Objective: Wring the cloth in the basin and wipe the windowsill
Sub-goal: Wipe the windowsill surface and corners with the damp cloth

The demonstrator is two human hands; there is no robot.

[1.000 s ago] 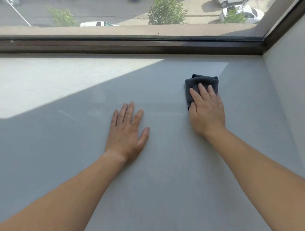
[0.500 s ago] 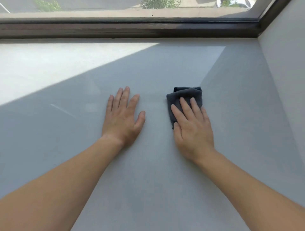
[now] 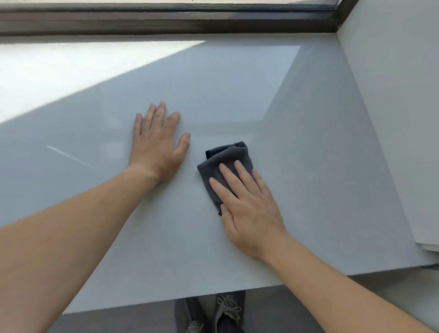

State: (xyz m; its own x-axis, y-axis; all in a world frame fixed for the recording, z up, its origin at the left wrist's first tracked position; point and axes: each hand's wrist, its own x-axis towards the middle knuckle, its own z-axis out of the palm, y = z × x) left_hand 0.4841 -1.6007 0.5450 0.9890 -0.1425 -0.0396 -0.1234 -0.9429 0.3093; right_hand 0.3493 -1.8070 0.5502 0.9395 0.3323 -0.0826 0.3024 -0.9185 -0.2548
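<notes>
No readable text, labels, brands or numbers anywhere.

Dark brown window frame [image 3: 166,21] runs across the top of my view, with its corner post at far right. Only a thin sliver of glass [image 3: 213,1] shows above it. The pale grey windowsill [image 3: 237,83] fills most of what's in front of me and is smooth and slightly glossy. There's a bright sunlight patch [image 3: 59,71] on its far left with a diagonal edge, the rest is in shade. A thin light streak [image 3: 69,155] sits on the left part. A plain off-white wall [image 3: 392,118] closes the right side, meeting the frame at the corner. Below the sill's near edge is grey floor [image 3: 268,318], in shadow.
</notes>
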